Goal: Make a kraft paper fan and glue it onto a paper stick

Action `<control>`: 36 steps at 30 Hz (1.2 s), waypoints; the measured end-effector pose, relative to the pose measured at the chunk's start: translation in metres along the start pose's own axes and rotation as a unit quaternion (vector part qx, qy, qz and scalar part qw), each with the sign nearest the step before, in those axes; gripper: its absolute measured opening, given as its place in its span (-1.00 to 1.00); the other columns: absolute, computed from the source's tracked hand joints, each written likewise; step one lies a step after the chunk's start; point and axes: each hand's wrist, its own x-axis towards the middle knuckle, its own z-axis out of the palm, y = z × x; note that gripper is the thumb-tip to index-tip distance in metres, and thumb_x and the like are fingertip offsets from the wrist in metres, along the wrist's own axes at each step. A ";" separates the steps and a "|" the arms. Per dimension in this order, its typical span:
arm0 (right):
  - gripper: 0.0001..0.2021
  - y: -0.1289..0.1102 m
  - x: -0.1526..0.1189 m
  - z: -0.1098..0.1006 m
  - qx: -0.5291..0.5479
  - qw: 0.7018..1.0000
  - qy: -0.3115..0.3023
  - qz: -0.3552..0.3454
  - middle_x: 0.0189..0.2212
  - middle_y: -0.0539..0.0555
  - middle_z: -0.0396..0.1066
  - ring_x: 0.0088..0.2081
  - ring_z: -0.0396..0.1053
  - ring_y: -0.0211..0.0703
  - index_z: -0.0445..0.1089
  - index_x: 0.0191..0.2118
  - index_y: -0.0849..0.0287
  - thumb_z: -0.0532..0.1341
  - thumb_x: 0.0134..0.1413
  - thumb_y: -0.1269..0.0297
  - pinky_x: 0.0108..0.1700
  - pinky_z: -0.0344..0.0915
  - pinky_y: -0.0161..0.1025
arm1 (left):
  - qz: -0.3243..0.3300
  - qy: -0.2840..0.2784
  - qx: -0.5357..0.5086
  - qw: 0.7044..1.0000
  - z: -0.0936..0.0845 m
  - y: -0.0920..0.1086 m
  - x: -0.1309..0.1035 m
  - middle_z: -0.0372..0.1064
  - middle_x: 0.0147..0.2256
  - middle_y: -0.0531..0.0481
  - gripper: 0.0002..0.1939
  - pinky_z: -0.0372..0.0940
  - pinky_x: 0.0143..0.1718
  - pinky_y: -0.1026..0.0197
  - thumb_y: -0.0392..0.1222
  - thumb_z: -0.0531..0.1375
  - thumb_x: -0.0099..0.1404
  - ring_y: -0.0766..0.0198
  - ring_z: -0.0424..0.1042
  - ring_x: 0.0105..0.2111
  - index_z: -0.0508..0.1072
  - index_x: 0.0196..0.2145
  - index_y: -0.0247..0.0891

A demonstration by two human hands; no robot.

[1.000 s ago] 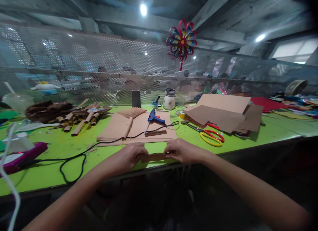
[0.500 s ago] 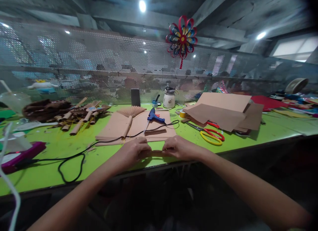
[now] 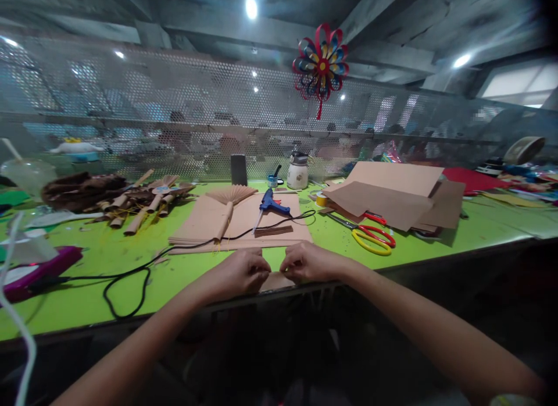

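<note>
At the table's front edge, my left hand (image 3: 244, 271) and my right hand (image 3: 308, 262) pinch a piece of brown paper (image 3: 276, 281) between them. It shows in the gap between my fingers; its outer ends are hidden by the hands. Just beyond them is a stack of brown paper sheets (image 3: 198, 223). A pleated paper fan (image 3: 229, 199) with a rolled handle lies on the stack. Beside the fan rests a blue glue gun (image 3: 274, 203), its black cord running left. A small folded strip of brown paper (image 3: 274, 231) lies below the gun.
Scissors (image 3: 372, 241) with red and yellow handles lie to the right, before large brown sheets (image 3: 383, 199). Several rolled-handle paper pieces (image 3: 143, 211) are piled at left. A black cord (image 3: 126, 275) loops near the left front. A white jar (image 3: 297, 173) stands at the back.
The brown paper between my hands has tilted from a thin edge to a wider face, lying nearer the table edge. My fingers have shifted slightly.
</note>
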 end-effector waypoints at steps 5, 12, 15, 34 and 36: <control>-0.89 0.006 0.002 0.007 0.020 1.000 0.008 -0.005 -0.46 0.05 0.42 -0.41 0.30 -0.28 0.51 -0.32 0.27 0.24 0.00 0.49 -0.34 0.18 -0.39 | -0.038 0.011 0.005 0.999 0.013 0.000 0.004 0.42 -0.39 -0.01 -0.79 0.18 -0.37 0.31 -0.14 0.09 0.27 0.26 0.37 -0.37 0.50 -0.34 -0.24; -0.92 -0.005 0.003 0.001 -0.010 1.000 0.002 -0.008 -0.42 0.09 0.40 -0.35 0.31 -0.23 0.47 -0.37 0.29 0.22 0.06 0.44 -0.31 0.19 -0.36 | -0.050 0.025 0.015 0.998 0.020 0.002 0.009 0.40 -0.42 -0.01 -0.77 0.16 -0.42 0.30 -0.10 0.08 0.27 0.27 0.34 -0.43 0.45 -0.39 -0.27; -0.90 -0.005 0.008 0.002 -0.011 1.000 -0.011 -0.015 -0.42 0.09 0.41 -0.36 0.31 -0.23 0.48 -0.34 0.29 0.21 0.08 0.43 -0.29 0.19 -0.35 | -0.057 0.021 0.014 0.998 0.019 0.004 0.010 0.40 -0.44 0.00 -0.78 0.15 -0.45 0.30 -0.10 0.09 0.27 0.27 0.33 -0.44 0.44 -0.40 -0.27; -0.87 -0.002 -0.008 0.032 -0.083 0.992 0.079 -0.056 -0.36 0.10 0.30 -0.29 0.22 -0.19 0.36 -0.39 0.24 0.12 0.15 0.51 -0.30 0.15 -0.32 | -0.052 0.036 0.039 0.997 0.020 0.007 0.010 0.38 -0.44 -0.01 -0.84 0.15 -0.42 0.30 -0.19 0.13 0.22 0.28 0.34 -0.43 0.47 -0.42 -0.26; -0.88 -0.003 -0.007 0.031 -0.090 0.992 0.073 -0.052 -0.37 0.09 0.29 -0.31 0.22 -0.20 0.37 -0.38 0.24 0.12 0.15 0.50 -0.31 0.14 -0.33 | -0.033 0.048 0.064 0.996 0.022 0.007 0.009 0.36 -0.42 -0.02 -0.85 0.15 -0.40 0.30 -0.23 0.12 0.23 0.28 0.33 -0.42 0.47 -0.43 -0.27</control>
